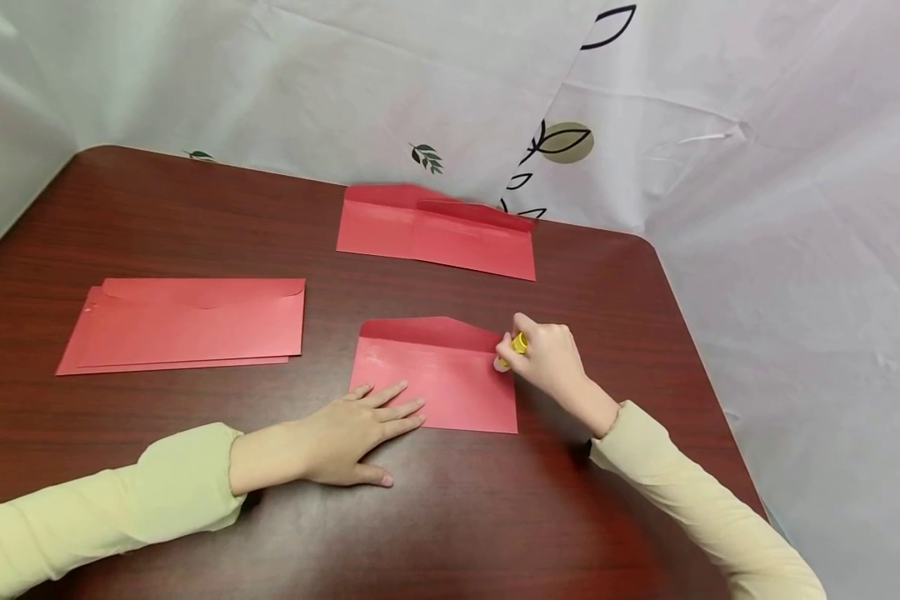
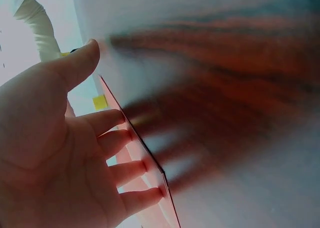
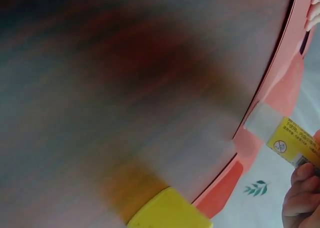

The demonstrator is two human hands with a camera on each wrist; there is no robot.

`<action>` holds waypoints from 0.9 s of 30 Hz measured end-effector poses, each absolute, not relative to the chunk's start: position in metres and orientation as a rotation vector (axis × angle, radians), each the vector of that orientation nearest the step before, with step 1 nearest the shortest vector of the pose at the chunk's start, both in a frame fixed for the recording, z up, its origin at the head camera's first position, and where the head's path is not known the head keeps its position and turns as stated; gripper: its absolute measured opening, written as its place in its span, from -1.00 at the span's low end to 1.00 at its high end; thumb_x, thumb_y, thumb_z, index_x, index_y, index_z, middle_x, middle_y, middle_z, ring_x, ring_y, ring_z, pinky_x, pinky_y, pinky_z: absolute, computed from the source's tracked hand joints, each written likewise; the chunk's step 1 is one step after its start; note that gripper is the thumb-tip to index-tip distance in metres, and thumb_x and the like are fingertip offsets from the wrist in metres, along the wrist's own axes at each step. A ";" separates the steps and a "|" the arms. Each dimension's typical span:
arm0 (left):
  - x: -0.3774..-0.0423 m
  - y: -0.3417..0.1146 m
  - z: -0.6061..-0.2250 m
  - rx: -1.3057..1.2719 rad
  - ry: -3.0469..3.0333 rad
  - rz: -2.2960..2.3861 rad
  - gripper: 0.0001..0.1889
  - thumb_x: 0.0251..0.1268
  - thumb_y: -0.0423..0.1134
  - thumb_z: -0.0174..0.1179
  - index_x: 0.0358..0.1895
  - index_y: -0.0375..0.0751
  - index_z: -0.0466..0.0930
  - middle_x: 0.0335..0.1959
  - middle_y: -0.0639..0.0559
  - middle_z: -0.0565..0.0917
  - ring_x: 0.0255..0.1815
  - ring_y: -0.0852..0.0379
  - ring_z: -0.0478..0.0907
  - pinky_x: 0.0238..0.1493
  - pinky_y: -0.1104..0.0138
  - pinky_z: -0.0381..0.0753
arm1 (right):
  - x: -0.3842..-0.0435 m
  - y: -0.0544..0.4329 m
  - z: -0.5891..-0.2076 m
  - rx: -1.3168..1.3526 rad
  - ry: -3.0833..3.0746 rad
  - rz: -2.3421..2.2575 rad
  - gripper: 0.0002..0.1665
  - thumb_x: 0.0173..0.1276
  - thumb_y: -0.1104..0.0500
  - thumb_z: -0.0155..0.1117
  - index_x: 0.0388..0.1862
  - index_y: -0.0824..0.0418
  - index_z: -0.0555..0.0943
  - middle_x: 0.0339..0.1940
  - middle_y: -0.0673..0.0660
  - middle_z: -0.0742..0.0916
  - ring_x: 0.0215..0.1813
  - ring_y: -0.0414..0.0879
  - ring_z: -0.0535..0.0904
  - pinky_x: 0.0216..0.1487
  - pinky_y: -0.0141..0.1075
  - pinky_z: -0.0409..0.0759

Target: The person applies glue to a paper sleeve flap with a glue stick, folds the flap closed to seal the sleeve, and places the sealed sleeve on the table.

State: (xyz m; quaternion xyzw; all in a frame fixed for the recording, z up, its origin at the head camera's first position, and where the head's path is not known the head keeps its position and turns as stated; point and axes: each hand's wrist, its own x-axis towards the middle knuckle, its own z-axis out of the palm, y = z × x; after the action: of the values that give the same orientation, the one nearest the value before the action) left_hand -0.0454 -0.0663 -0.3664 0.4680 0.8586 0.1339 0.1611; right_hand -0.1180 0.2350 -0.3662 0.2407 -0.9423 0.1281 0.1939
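A red envelope (image 1: 442,383) lies on the table with its pointed flap unfolded away from me. Spread fingers of my left hand (image 1: 348,437) rest on its lower left corner, the thumb out over bare wood. In my right hand (image 1: 547,354) I grip a yellow-labelled glue stick (image 1: 520,342), its pale end at the envelope's right edge near the flap fold. The right wrist view shows the printed label and whitish end of the glue stick (image 3: 287,135) closer up; part of that hand is cut off by the frame.
Two more red envelopes (image 1: 435,237) with raised flaps overlap at the table's back edge. A stack of red envelopes (image 1: 195,321) lies at the left, the top one's flap folded down. White patterned sheeting (image 1: 307,83) hangs behind the brown table (image 1: 157,217).
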 end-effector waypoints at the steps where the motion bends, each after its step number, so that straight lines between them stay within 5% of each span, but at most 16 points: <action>1: -0.046 -0.066 -0.366 1.335 2.449 0.384 -0.24 0.22 0.13 0.22 0.44 -0.07 0.25 0.50 0.01 0.23 0.53 -0.17 0.08 0.39 -0.17 0.19 | -0.118 0.233 -0.366 0.680 -2.646 0.357 -0.78 0.08 0.23 0.19 -0.64 0.16 0.36 -0.92 -0.07 0.33 -0.80 -0.23 0.16 -0.73 -0.41 0.11; 27: -0.047 -0.066 -0.367 1.321 2.413 0.387 -0.22 0.18 0.12 0.26 0.44 -0.10 0.26 0.49 0.00 0.25 0.53 -0.20 0.06 0.39 -0.19 0.17 | -0.134 0.181 -0.366 0.901 -2.627 0.396 -0.76 0.11 0.20 0.21 -0.65 0.17 0.38 -0.88 -0.03 0.39 -0.81 -0.24 0.22 -0.73 -0.45 0.13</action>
State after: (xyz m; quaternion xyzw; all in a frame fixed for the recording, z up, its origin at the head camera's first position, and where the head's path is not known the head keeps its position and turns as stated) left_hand -0.0473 -0.0664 -0.3668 0.4676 0.8544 0.1369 0.1807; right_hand -0.1342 0.1808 -0.3658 0.3166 -0.9232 0.1392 0.1675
